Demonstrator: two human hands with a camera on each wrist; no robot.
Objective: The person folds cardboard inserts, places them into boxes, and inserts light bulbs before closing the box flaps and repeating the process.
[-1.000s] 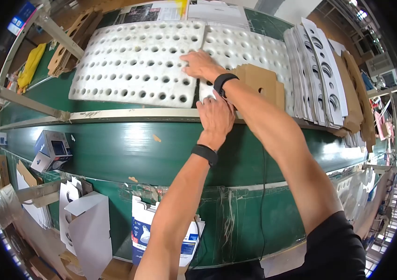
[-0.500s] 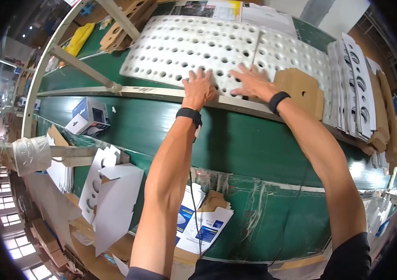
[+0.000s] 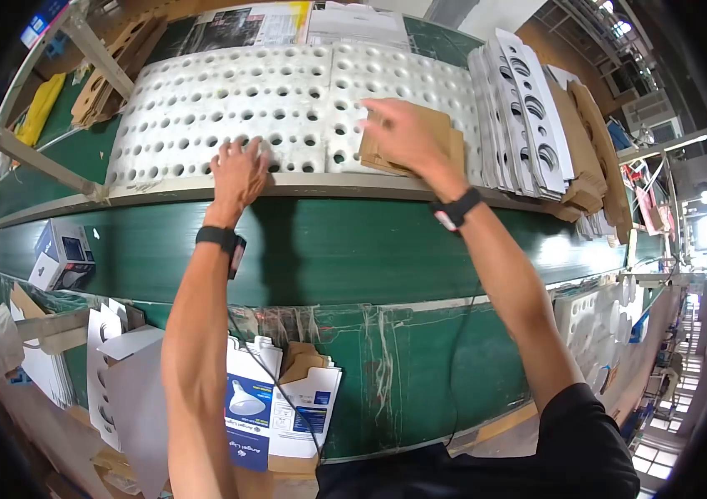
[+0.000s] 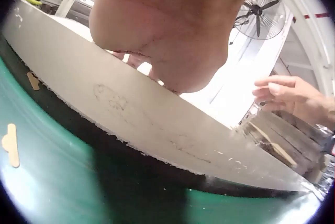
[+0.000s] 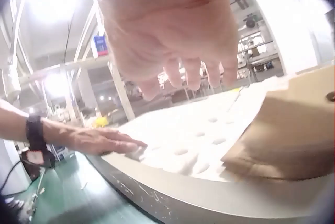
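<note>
Head view, two hands (image 3: 237, 170) (image 3: 399, 129), two foam sheets (image 3: 204, 100) (image 3: 407, 71)

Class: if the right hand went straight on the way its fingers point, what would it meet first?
Probably the brown cardboard stack under the right hand; height above it is unclear.

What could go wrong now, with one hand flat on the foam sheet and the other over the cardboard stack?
The left hand rests on the foam sheet near the shelf edge; a pull might slide the sheet off.
The right hand is open over the cardboard stack; a loose grab may scatter the pieces.
The leaning white cards stand beside the stack and could topple if bumped.
</note>
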